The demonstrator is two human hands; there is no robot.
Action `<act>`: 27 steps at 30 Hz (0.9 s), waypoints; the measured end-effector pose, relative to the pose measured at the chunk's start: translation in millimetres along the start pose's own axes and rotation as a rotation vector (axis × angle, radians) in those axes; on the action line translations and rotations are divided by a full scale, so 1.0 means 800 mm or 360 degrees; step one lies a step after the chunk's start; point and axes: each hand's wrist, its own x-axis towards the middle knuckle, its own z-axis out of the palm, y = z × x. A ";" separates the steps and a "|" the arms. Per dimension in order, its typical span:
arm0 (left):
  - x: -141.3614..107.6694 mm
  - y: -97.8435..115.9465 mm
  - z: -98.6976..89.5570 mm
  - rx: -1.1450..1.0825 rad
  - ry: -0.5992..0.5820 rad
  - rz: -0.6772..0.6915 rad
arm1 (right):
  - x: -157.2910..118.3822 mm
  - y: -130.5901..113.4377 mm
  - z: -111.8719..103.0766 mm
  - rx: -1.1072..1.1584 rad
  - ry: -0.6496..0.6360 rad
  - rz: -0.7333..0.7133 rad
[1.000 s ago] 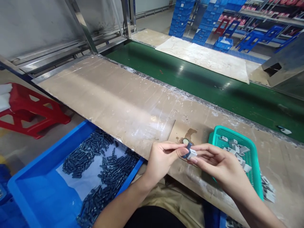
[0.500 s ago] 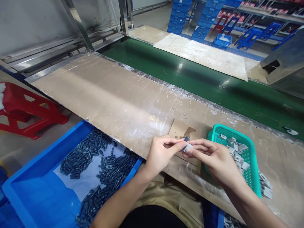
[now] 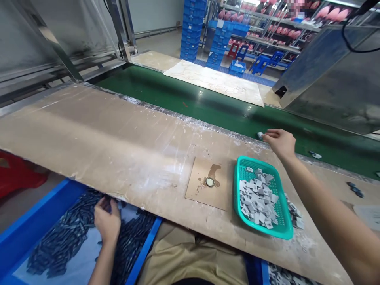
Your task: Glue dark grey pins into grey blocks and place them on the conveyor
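Note:
My left hand (image 3: 107, 219) reaches over the blue bin (image 3: 146, 249), just below the table edge. Its thumb stands apart from the bent fingers, and the fingertips are close to a heap of small dark plastic pieces (image 3: 63, 247). Over the near side of the green conveyor belt (image 3: 166, 89), my right hand (image 3: 280, 143) pinches a small grey plastic block (image 3: 260, 135) at its fingertips. A turquoise basket (image 3: 237, 190) on the table holds many grey blocks (image 3: 258, 198). Left of it, a small round cap-like dish (image 3: 210, 182) sits on a wet-stained cardboard square (image 3: 197, 194).
Loose grey blocks (image 3: 295, 215) lie against the basket's right side. Another assembled piece (image 3: 316, 155) rests on the belt. Dark pieces (image 3: 355, 190) lie on the table at right. A metal housing (image 3: 332, 79) stands over the belt; a red stool (image 3: 20, 174) is at left.
My hands have parted. The right one has moved forward to the belt with the grey block; the left one has gone down to the blue bin. The view has shifted too.

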 end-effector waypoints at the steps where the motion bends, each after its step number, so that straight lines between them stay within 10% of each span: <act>1: 0.001 -0.015 0.007 0.0073 -0.0110 0.0022 | -0.015 0.003 -0.004 -0.0029 -0.0010 -0.0058; 8: -0.020 -0.066 0.039 0.0311 -0.0581 0.0135 | -0.102 0.037 0.004 -0.0559 -0.0615 -0.0635; 19: -0.033 -0.046 -0.013 -0.0003 -0.0413 -0.0317 | -0.108 0.037 0.003 -0.0396 -0.0521 -0.0429; 27: -0.053 0.003 -0.061 -0.0785 -0.0509 -0.0983 | -0.159 -0.023 -0.001 0.0489 -0.0978 -0.0003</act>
